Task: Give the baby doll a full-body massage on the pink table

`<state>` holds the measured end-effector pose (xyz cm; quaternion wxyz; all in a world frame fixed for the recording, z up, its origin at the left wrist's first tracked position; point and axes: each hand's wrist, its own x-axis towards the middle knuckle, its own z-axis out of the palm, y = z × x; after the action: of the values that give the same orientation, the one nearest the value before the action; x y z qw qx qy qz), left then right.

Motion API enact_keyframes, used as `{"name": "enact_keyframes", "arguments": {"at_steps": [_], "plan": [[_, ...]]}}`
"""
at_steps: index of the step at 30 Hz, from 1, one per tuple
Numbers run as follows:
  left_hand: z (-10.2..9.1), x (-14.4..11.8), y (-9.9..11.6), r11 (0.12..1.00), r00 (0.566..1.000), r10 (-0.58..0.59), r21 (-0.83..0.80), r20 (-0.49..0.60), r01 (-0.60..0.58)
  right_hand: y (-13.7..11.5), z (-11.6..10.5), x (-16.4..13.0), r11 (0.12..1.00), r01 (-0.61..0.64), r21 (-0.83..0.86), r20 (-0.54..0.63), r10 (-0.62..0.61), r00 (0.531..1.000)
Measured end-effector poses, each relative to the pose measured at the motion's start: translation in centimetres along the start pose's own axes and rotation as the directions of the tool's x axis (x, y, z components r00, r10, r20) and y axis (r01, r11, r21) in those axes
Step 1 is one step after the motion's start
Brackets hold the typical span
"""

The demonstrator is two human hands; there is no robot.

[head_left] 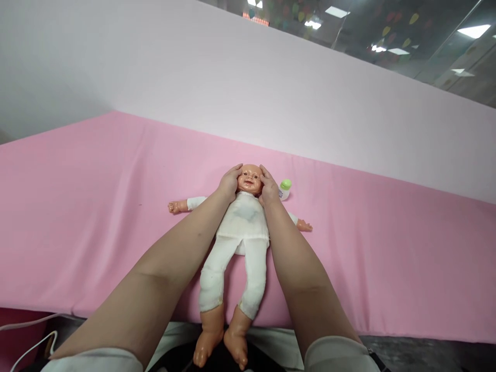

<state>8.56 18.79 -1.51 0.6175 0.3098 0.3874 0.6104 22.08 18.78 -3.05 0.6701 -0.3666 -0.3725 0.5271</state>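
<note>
A baby doll [245, 216] in a white cloth suit lies on its back, its head away from me and its bare feet over the near edge. My left hand [230, 182] is cupped round one side of the doll's head [250, 181], fingers long and pointing up. Against the other side of the head rests my right hand [268, 185], holding it the same way, fingertips by the temple. The doll's arms stretch out sideways, partly hidden behind my forearms. Just right of my right hand stands a small white bottle [284, 190] with a green cap.
Under the doll is a pink padded surface [96, 206] with shallow creases. A white wall [232, 93] rises behind it, topped by a glass pane [360, 31] reflecting ceiling lights. White cables [34, 325] hang at the lower left.
</note>
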Motion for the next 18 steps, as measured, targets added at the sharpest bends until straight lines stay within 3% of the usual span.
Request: {"name": "enact_keyframes", "arguments": {"at_steps": [3,12,18], "plan": [[-0.13,-0.04,-0.01,0.999,1.0,-0.014,-0.04,0.009,0.015,-0.08,-0.07,-0.09,0.999,-0.039,0.002,0.042,0.039,0.998],[0.52,-0.69,0.34,0.991,0.997,0.068,0.117,0.024,-0.07,-0.37,0.55,-0.86,0.971,0.109,-0.214,0.055,-0.099,0.994],[0.57,-0.09,-0.16,0.979,0.992,0.123,0.168,-0.028,-0.117,-0.11,0.01,-0.04,0.89,0.17,-0.424,0.022,-0.177,0.984]]}}
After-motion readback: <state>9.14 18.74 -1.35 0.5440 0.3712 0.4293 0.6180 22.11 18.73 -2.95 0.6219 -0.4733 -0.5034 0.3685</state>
